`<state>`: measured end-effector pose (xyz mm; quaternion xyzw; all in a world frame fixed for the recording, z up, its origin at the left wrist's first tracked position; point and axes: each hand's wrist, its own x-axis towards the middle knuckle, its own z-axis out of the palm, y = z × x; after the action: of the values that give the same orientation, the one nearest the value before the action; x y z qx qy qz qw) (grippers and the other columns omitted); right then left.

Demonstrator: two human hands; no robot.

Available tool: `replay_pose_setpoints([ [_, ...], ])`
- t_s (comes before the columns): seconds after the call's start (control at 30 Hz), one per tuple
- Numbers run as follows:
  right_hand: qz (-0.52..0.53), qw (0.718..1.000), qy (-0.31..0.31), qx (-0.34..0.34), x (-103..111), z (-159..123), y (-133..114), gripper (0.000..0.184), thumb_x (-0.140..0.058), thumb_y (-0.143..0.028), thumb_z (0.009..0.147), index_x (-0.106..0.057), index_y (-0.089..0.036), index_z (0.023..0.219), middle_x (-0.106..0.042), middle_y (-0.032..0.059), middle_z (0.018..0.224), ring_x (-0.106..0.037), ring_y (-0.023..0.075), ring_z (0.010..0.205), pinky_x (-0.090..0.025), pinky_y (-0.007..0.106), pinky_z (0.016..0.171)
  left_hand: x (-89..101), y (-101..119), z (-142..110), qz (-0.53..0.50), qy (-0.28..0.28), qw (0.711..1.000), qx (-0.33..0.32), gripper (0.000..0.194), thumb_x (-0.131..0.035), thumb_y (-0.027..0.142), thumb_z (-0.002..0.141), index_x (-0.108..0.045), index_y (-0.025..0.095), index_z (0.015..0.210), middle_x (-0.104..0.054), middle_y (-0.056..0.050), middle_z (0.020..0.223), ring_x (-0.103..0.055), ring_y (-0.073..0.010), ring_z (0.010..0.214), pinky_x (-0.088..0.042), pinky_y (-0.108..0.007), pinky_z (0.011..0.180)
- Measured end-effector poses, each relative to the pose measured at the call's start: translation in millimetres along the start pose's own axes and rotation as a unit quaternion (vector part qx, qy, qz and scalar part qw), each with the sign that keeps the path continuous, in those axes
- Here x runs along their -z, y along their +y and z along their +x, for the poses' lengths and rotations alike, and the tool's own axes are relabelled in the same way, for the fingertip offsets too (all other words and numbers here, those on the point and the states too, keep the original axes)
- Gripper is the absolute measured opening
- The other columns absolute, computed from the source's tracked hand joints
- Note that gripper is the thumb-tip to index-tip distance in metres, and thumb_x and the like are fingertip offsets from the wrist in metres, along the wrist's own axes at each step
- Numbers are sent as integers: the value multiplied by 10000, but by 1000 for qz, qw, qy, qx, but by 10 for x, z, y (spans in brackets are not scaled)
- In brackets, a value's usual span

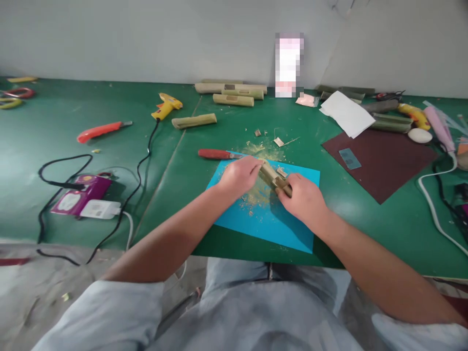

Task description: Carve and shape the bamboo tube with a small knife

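Observation:
A short bamboo piece (271, 174) lies slantwise over a blue sheet (278, 219) dusted with sawdust (258, 195). My left hand (239, 175) is closed around its upper left end. My right hand (303, 197) is closed around its lower right end. The middle of the piece shows between the hands; both ends are hidden by fingers. A red-handled knife (215, 154) rests on the green table just left of my left hand.
Several bamboo sections (234, 92) lie at the back of the green table (54, 126), with a yellow glue gun (165, 106), an orange cutter (100, 130), a purple power strip (81, 195) with cords, dark sandpaper (383, 161), white paper (346, 115) and more tools at right (417, 114).

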<state>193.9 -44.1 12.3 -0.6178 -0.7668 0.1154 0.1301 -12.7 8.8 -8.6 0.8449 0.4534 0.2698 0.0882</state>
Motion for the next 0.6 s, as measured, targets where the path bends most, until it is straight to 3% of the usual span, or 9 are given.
replay_pose_setpoints([
  [0.13,-7,1000,-4,12,-4,1,-3,144,-557,-315,914,-589,-174,924,-688,114,947,-639,233,841,-395,329,669,3,17,11,-36,-38,998,-28,290,-439,260,1008,-714,184,1058,-737,-87,990,-703,-196,922,-575,-316,838],
  [0.27,-5,1000,5,3,-19,3,4,164,-562,-343,912,-582,-181,929,-684,105,938,-632,227,805,-386,330,645,-15,45,18,-5,-6,1000,-2,291,-441,255,1000,-718,168,983,-730,-87,915,-697,-192,868,-578,-311,808],
  [0.4,-5,1000,11,15,-31,7,14,138,-557,-327,906,-572,-190,904,-681,106,930,-629,226,818,-388,327,651,-38,68,1,-32,-34,998,-34,281,-439,244,1003,-708,184,1059,-741,-75,969,-706,-186,909,-579,-309,838],
  [0.53,2,1000,8,6,-21,4,7,155,-567,-340,902,-574,-186,919,-682,106,930,-628,224,800,-388,326,645,-20,43,10,-22,-9,1000,-1,272,-454,261,1003,-711,175,1030,-746,-95,992,-711,-202,922,-577,-327,834],
  [0.6,-1,1000,7,11,-14,2,-1,151,-558,-330,908,-575,-181,920,-683,113,939,-632,228,815,-394,327,654,-5,20,19,-43,-30,998,-29,275,-452,261,1007,-712,178,1043,-749,-93,999,-712,-199,933,-575,-323,843],
])
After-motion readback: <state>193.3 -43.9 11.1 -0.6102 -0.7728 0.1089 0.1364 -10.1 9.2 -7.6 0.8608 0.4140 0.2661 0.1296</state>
